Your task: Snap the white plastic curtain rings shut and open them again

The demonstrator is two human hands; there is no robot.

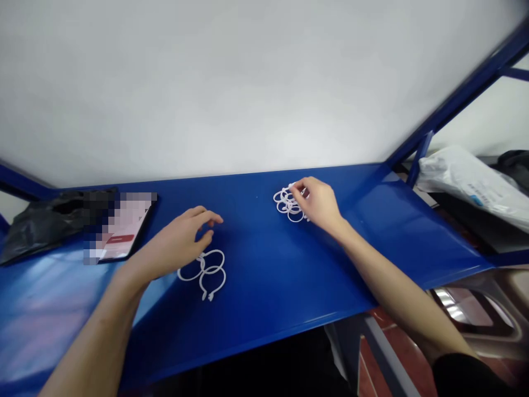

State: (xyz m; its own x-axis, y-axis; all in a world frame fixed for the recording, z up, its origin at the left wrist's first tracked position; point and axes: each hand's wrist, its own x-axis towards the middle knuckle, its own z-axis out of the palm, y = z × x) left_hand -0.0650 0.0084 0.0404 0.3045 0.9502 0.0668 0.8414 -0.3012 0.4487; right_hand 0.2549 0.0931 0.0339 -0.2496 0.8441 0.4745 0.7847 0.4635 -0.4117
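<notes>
My right hand [316, 201] reaches into a small pile of thin white rings [296, 215] towards the back of the blue table. Its thumb and forefinger pinch at the pile's upper edge, on one of the white rings, though the fingers partly cover the grip. Nearer the front, my left hand [188, 234] hovers with thumb and fingers apart and nothing between them. Just below it lie a few more white rings [212, 270], overlapping one another. One of these has a gap with small knobbed ends pointing to the front edge. My left hand hides part of this group.
On the left of the blue table [256, 309] lie a phone [124, 234] and a black plastic bag [53, 220]. A white wall stands behind. Blue frame bars [450, 116] rise at the right, with a white plastic package [475, 182] beyond them.
</notes>
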